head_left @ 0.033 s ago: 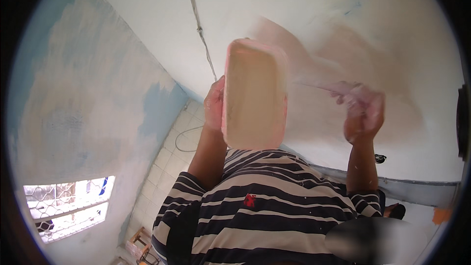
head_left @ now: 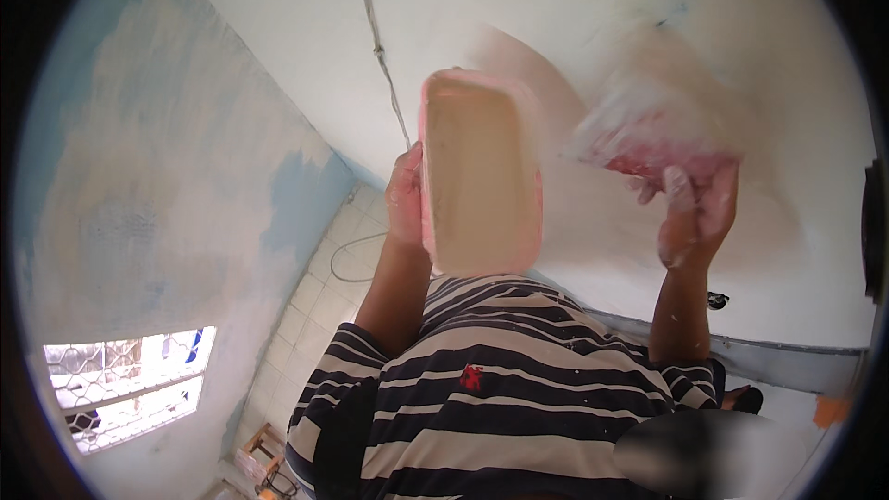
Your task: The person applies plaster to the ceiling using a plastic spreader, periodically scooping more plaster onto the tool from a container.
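Note:
My left hand grips the left side of a rectangular pink plastic tub. Cream-coloured paste or paint coats the inside of the tub, which is tilted toward me. To its right, my right hand is closed around the reddish base of a putty scraper. The scraper's wide, pale blade fans upward and is smeared by motion. White residue covers the fingers of this hand. Scraper and tub are apart. I cannot tell whether the blade touches the wall behind it.
A patchy blue and beige wall rises at left, with a barred window low in it. A cable runs down the wall ahead. Pale tiles and a wooden stool lie lower left. A ledge runs along the right.
My right hand has turned the scraper from edge-on to showing its broad blade, and moved slightly right. The tub in my left hand has shifted only a little.

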A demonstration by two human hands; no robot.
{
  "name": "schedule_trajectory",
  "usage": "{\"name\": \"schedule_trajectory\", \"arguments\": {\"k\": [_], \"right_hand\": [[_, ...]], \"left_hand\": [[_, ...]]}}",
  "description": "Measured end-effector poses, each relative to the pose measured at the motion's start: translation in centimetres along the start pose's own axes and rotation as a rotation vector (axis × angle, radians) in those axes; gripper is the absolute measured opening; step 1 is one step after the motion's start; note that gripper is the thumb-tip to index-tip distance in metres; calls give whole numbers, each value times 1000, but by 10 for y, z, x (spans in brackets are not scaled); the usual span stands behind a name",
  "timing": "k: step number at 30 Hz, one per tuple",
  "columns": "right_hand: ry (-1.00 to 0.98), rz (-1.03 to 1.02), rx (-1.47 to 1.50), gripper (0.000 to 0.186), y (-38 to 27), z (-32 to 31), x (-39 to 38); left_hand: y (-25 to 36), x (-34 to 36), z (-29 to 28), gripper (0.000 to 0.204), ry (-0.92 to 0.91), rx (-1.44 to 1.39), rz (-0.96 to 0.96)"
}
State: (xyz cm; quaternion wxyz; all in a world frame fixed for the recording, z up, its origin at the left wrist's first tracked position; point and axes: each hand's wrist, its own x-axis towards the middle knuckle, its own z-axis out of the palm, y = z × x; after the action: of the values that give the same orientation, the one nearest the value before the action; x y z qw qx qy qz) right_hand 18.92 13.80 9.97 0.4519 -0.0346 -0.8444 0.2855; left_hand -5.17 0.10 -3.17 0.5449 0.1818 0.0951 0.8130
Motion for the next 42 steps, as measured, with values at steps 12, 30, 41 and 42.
{"name": "schedule_trajectory", "arguments": {"k": [12, 30, 41, 42], "right_hand": [[-21, 1055, 679, 21, 15, 94, 3], [-254, 397, 339, 17, 30, 78, 24], [-751, -80, 182, 24, 35, 113, 63], [-753, -94, 198, 24, 34, 119, 66]], "left_hand": [[-1, -8, -48, 47, 166, -151, 151], [20, -41, -38, 31, 477, 480, -123], [31, -29, -33, 32, 495, 505, -590], [34, -30, -40, 33, 443, 588, -646]]}}
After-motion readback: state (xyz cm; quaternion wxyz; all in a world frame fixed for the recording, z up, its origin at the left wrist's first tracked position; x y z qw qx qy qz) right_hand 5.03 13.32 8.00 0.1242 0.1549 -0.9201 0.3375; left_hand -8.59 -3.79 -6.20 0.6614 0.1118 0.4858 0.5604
